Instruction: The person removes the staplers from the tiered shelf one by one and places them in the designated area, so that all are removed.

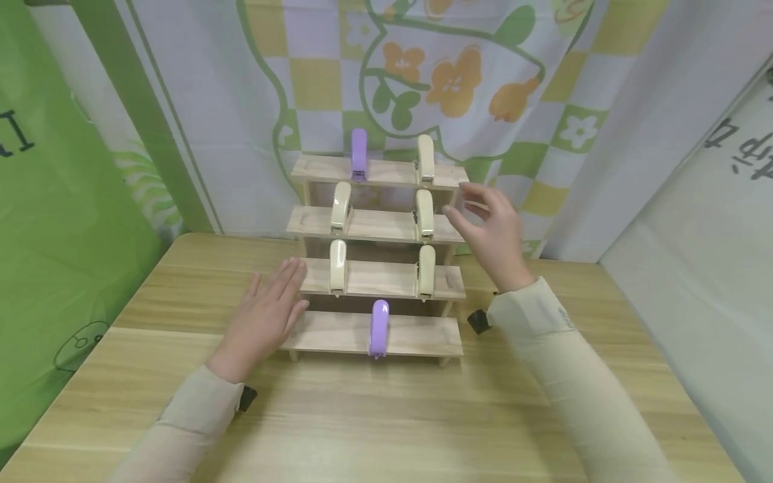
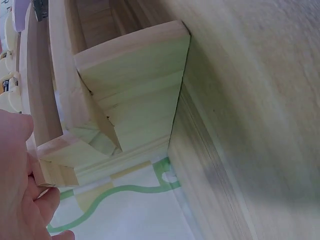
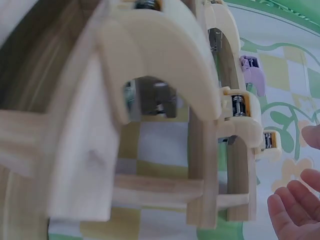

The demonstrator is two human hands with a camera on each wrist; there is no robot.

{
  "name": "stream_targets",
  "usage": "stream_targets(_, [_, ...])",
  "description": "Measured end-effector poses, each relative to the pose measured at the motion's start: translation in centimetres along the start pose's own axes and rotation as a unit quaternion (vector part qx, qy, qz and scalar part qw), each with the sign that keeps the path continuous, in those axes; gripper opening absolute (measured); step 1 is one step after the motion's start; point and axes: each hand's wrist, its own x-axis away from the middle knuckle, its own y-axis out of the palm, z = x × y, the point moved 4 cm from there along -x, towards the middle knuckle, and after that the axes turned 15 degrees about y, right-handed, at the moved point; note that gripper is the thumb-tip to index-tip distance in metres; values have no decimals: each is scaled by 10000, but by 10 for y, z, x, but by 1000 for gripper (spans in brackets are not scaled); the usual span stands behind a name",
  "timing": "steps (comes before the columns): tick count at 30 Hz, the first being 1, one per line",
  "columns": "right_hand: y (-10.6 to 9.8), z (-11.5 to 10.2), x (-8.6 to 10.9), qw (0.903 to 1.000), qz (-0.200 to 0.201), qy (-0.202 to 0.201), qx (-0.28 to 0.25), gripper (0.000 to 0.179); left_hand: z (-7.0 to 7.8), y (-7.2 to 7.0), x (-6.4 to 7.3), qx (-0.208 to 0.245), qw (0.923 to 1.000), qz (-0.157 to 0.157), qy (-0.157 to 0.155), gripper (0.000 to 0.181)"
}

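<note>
– Midway along the far edge of the tabletop [image 1: 362, 429], head view: what's there?
– Wooden rack [image 1: 380, 276], four boards stepped up toward the back. Seven staplers on it.
– Positions?
– Top board: upper purple stapler [image 1: 359, 154] left of middle, top cream stapler [image 1: 425, 159] toward the right end. Second board: second-row left stapler [image 1: 341, 206] and second-row right stapler [image 1: 425, 215], both cream. Third board: third-row left stapler [image 1: 339, 265] and third-row right stapler [image 1: 427, 271], cream too. Bottom board: lower purple stapler [image 1: 379, 327], about the middle, at its front edge.
– Hands?
– Left hand [image 1: 266, 318] at the rack's left edge, by the third board's end. Fingers straight, mostly side by side, thumb out. Contact: can't tell. Right hand [image 1: 492, 231] just beside the right ends of the upper two boards, fingers bent, thumb and fingertips apart.
– Behind?
– Patterned curtain [image 1: 314, 84].
– Left wrist view?
– Left hand at the picture's left border, next to the rack's end; fingers partly cut off, so touch unclear. Staplers crowd the upper left corner.
– Right wrist?
– Blurred cream stapler up close, more staplers along the boards beyond. Right hand at the lower right, fingers slightly bent, well apart from that near stapler.
</note>
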Motion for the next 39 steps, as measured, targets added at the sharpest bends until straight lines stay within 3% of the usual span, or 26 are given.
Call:
stream_targets(10, [18, -9, -30, 9959, -264, 816, -277, 50, -1, 0, 0, -83, 9998, 37, 173, 65])
stream_targets(20, [32, -9, -54, 9924, -316, 1118, -408, 52, -3, 4, 1, -32, 9998, 77, 199, 66])
stream_targets(30, [39, -15, -62, 9883, -440, 1456, 84, 56, -5, 9, 1, 81, 9999, 34, 146, 66])
stream_targets(39, [41, -16, -64, 9828, -593, 1743, -112, 57, -6, 10, 2, 80, 9997, 168, 147, 66])
